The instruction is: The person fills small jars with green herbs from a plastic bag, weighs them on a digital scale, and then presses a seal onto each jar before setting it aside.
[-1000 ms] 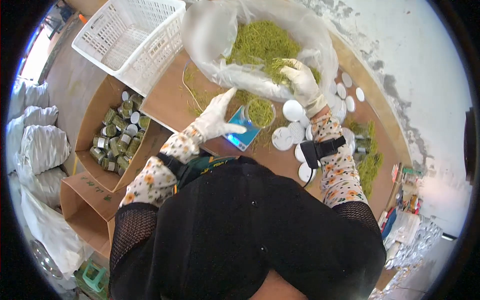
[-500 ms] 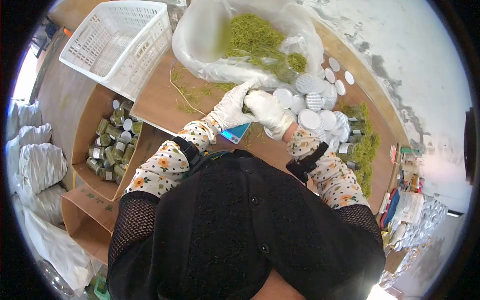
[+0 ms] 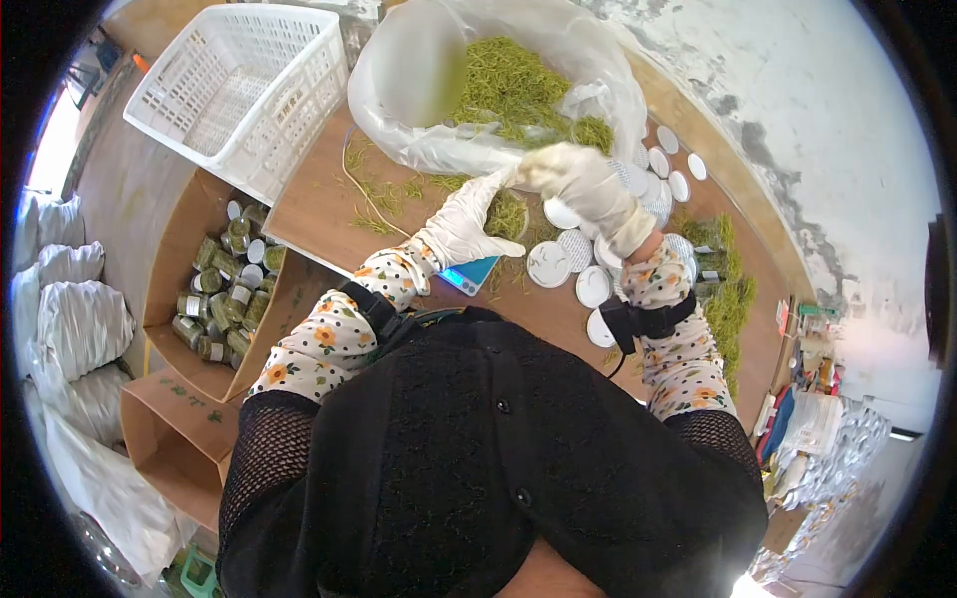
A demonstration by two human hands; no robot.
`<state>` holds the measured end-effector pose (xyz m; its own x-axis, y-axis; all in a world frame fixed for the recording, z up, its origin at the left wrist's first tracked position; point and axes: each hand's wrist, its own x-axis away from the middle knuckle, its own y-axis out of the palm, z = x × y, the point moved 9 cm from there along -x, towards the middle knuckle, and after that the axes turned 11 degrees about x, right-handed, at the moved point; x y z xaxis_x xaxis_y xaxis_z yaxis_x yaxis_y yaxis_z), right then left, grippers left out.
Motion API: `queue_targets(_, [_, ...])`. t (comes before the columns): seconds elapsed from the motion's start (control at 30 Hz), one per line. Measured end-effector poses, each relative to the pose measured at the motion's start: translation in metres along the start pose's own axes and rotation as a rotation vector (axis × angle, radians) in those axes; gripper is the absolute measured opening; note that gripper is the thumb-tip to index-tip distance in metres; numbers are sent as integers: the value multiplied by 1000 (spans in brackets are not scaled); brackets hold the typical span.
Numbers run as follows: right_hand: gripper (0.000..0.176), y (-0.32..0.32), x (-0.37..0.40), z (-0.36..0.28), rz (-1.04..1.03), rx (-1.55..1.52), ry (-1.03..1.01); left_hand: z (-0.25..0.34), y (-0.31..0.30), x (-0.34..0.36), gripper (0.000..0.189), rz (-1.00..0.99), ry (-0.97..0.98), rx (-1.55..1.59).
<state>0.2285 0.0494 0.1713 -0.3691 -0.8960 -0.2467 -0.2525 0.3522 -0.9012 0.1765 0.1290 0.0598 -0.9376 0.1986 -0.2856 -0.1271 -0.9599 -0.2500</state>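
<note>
My left hand (image 3: pixel 465 221), in a white glove, curls around a jar (image 3: pixel 507 215) filled with thin green dried strands. Under that hand sits a small blue digital scale (image 3: pixel 469 277) with a lit display. My right hand (image 3: pixel 586 191), also gloved, is above and to the right of the jar, its fingers bent together at the near edge of the plastic bag. Whatever those fingers may hold is hidden. White round lids (image 3: pixel 548 264) lie loose below and beside my right hand. Beyond both hands, the clear plastic bag (image 3: pixel 394 135) holds a heap of green strands (image 3: pixel 513 82).
At the far left stands a white plastic crate (image 3: pixel 239 100). A cardboard box (image 3: pixel 164 264) beside the table contains several filled jars (image 3: pixel 224 289), with another open box (image 3: pixel 174 439) nearer. More jars (image 3: pixel 710 261) lie among strands on the right. A cord (image 3: pixel 361 189) crosses the tabletop.
My right hand has moved off the jar, up and to the right, and turned over. The jar's green contents now show beside my left hand, which stays nearly in place.
</note>
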Motion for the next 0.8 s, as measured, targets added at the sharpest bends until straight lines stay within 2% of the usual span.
queue_targets(0.07, [18,2,4,63,-21,-233,468,6,-7,0,112,19,-9,-39])
queue_targets(0.17, [18,8,-5,122,92,-445,748,21,-35,1,117,113,44,3])
queue_targets(0.27, [19,15,-36,151,96,-165,721,14,-73,11,120,251,32,119])
queue_targets(0.3, [22,38,-43,186,154,-100,622,8,-84,20,120,312,0,197])
queue_targets(0.4, [25,72,-83,184,39,499,263,-10,-114,50,116,471,-105,334])
queue_targets(0.43, [33,84,-87,189,-205,423,519,-13,-124,63,116,519,-173,348])
queue_targets(0.53, [40,134,-101,238,-319,600,524,-13,-140,102,114,624,-325,344])
queue_targets(0.57, [43,121,-107,204,-270,670,381,-14,-142,115,113,655,-367,337])
queue_targets(0.67, [43,143,-105,222,-335,661,452,-30,-141,149,111,728,-469,296])
queue_targets(0.7, [39,150,-102,233,-318,609,508,-37,-139,157,111,755,-480,312])
queue_targets(0.77, [34,175,-86,277,49,101,561,-43,-134,164,110,808,-498,359])
queue_targets(0.8, [31,167,-88,270,57,219,550,-45,-133,166,110,829,-508,383])
